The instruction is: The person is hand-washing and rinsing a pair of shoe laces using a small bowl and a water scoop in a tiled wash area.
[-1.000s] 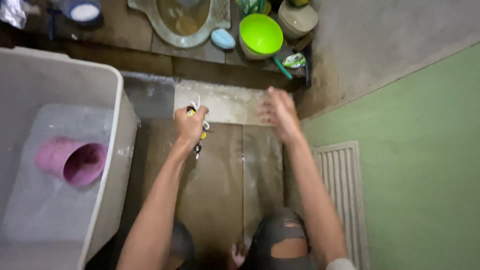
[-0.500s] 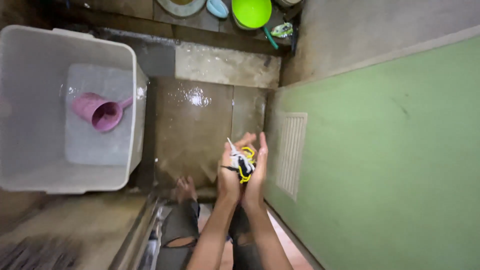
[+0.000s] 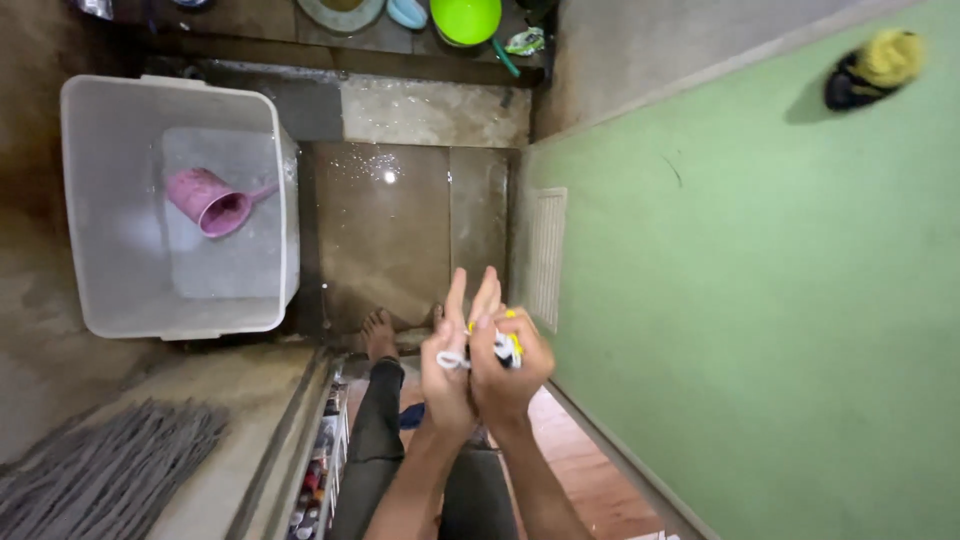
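Two hands meet over a wet brown tiled floor (image 3: 400,230) in a narrow washroom, seen from above, with a smooth green wall (image 3: 760,300) on the right and a rough grey concrete strip beside it. The left hand (image 3: 447,360) stands with palm flat and fingers stretched upward, pressed against the right hand (image 3: 508,365), whose fingers curl round a small bundle (image 3: 505,345) of white, yellow and black pieces; the bundle sits between the two palms, just above the person's knees, and what it is made of cannot be told. One bare foot (image 3: 378,333) rests on the glistening tiles. One large white plastic tub (image 3: 100,300), rectangular with rounded corners, stands at the left and holds water, with one pink plastic dipper (image 3: 208,202) with a short handle lying tilted inside it. One white slatted vent (image 3: 546,255) is set low in the green wall. At the far end, on a dark ledge, stand one round lime-green bowl (image 3: 465,18), one small pale blue dish (image 3: 407,12) and one greyish basin (image 3: 340,12), cut off by the frame's edge. One yellow and black object (image 3: 872,68) hangs high on the green wall. At the lower left lies a grey stringy mop head (image 3: 100,465), coarse and ropey.
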